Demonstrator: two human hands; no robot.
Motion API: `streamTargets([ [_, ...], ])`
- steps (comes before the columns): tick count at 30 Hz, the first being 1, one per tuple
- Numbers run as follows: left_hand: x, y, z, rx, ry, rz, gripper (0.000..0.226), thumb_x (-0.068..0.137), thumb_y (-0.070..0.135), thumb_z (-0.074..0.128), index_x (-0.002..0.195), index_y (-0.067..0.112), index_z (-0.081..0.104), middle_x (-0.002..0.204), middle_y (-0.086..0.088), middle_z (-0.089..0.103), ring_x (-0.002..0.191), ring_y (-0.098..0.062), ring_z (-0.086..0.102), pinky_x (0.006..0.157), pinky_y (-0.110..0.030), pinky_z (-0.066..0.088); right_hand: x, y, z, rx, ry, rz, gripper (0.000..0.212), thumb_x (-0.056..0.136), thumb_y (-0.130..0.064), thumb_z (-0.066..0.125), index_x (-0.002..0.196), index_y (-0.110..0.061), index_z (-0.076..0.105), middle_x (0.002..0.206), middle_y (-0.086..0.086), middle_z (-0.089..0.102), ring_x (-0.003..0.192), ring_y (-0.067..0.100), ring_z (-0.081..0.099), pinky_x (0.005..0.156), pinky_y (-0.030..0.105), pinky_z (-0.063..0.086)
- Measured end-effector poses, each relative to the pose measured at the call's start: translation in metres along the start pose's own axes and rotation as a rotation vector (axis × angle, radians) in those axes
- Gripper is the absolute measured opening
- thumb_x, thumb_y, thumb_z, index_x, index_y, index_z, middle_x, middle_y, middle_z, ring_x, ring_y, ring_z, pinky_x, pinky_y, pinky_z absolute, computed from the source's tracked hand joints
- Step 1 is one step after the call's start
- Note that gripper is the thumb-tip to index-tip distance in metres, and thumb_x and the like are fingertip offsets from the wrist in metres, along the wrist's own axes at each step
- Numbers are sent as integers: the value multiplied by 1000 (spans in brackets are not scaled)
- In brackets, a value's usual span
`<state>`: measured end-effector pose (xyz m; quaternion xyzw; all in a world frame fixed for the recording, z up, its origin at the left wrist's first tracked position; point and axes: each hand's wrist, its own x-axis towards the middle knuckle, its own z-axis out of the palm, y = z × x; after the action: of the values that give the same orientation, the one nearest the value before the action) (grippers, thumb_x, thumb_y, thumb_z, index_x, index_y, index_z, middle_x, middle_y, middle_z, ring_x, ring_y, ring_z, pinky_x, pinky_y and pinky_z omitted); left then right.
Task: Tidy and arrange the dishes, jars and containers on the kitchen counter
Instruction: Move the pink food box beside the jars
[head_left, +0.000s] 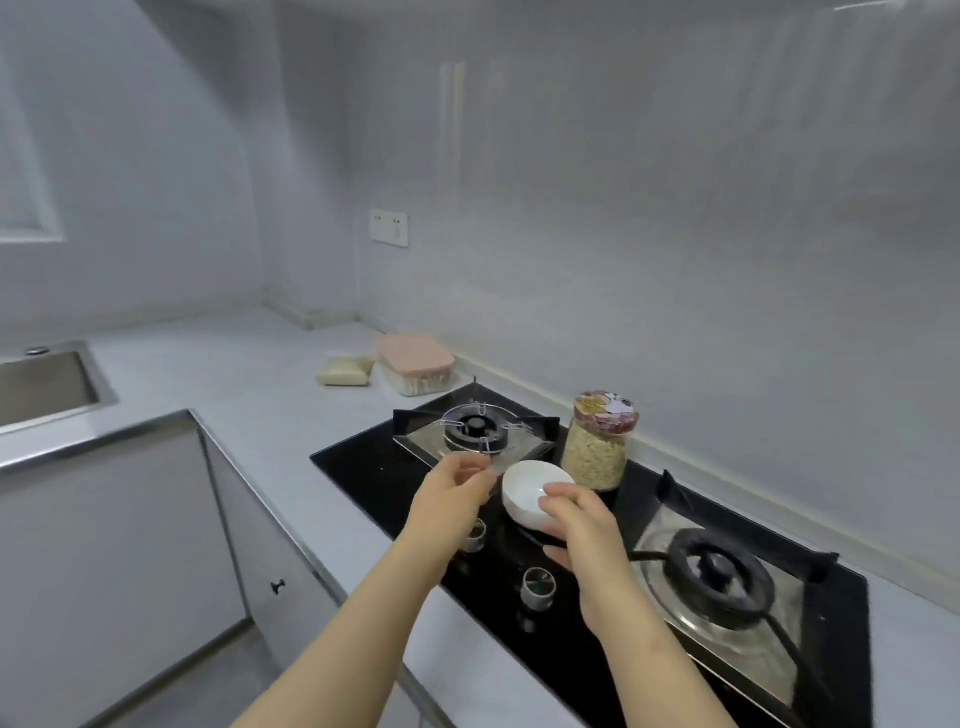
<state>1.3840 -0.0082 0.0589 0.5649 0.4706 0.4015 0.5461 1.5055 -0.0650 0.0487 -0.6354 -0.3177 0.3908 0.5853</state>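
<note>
- While both arms reach out over the black stove (363, 467), the right hand (576, 519) grips a white bowl (530, 488), with the thumb over the rim and the fingers curled under its near side.
- The bowl is tipped, its opening turned up and toward the left. It sits over the glass between the two burners, and I cannot tell whether it touches the glass.
- The left hand (452, 493) is just beside the bowl's left edge, its fingers bent and the tips drawn close together. Something faint and clear shows at the fingertips, but I cannot tell whether the hand is pinching anything.
- A jar (595, 452) full of pale grain stands upright just behind the bowl, at the back of the stove, capped with a patterned lid.
- The left burner (475, 428) lies beyond the left hand, and the right burner (714, 571) is off to the right of the right wrist.
- Two metal knobs (537, 587) stand on the stove's front edge, below the hands.
- Farther along the grey bench (234, 374), against the wall, a box with a pink lid (415, 364) sits beside a pale yellow packet (345, 371), and the two seem to touch.
- A steel sink (47, 384) is set into the bench at the far left.
</note>
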Motion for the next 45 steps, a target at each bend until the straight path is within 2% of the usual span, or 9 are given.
streamTargets([
  [3, 29, -8, -59, 10, 70, -10, 9, 93, 23, 53, 99, 29, 56, 97, 11, 60, 96, -11, 59, 79, -24, 45, 22, 1, 63, -3, -53, 19, 17, 91, -12, 53, 106, -17, 59, 96, -5, 53, 100, 18, 55, 86, 34, 48],
  [7, 57, -19, -109, 5, 136, -65, 11, 94, 21, 52, 103, 25, 56, 95, 7, 58, 95, -13, 59, 71, -23, 44, 40, 9, 111, -21, -112, 46, 15, 91, -13, 54, 103, -20, 59, 96, -4, 55, 97, 17, 56, 86, 34, 48],
  [12, 102, -33, -153, -12, 213, -130, 10, 94, 21, 52, 103, 24, 56, 100, 1, 59, 95, -17, 61, 79, -27, 46, 77, 18, 159, -35, -169, 76, 20, 91, -14, 54, 110, -17, 59, 99, -7, 55, 102, 17, 55, 84, 32, 47],
  [19, 188, -29, -167, 40, 191, -143, 8, 92, 23, 52, 97, 29, 55, 99, 3, 60, 92, -11, 61, 87, -31, 47, 158, 10, 208, -6, -199, 85, 18, 92, -16, 53, 109, -18, 59, 103, -3, 57, 100, 15, 55, 88, 33, 47],
  [26, 279, -12, -189, 86, 193, -134, 16, 92, 25, 52, 108, 24, 56, 105, 0, 61, 94, -12, 62, 89, -33, 46, 241, -5, 257, 51, -226, 93, 14, 93, -14, 53, 104, -20, 57, 100, -3, 56, 98, 16, 55, 84, 31, 46],
  [30, 318, -18, -197, 57, 218, -171, 14, 92, 22, 52, 105, 21, 57, 103, -2, 59, 87, -13, 60, 85, -32, 46, 269, -1, 276, 31, -241, 118, 15, 93, -14, 52, 106, -19, 57, 99, -4, 55, 95, 14, 54, 83, 30, 45],
  [37, 388, -40, -184, 76, 8, -190, 8, 92, 22, 52, 99, 25, 56, 98, 1, 57, 83, -12, 58, 77, -27, 42, 312, 8, 293, 8, -69, 144, 10, 91, -14, 53, 93, -23, 57, 95, -3, 57, 88, 12, 55, 77, 29, 47],
  [41, 428, -36, -183, 118, -142, -170, 9, 92, 22, 52, 101, 23, 56, 98, 1, 56, 83, -12, 58, 78, -27, 43, 331, 3, 299, 21, 96, 152, 10, 91, -13, 52, 89, -22, 56, 92, -2, 55, 85, 13, 54, 83, 33, 48],
  [45, 457, -32, -187, 91, -177, -155, 7, 93, 19, 51, 98, 21, 55, 94, 2, 54, 79, -12, 56, 69, -25, 42, 347, 1, 309, 40, 152, 166, 9, 91, -12, 52, 89, -19, 57, 91, -2, 55, 84, 14, 52, 82, 33, 46],
])
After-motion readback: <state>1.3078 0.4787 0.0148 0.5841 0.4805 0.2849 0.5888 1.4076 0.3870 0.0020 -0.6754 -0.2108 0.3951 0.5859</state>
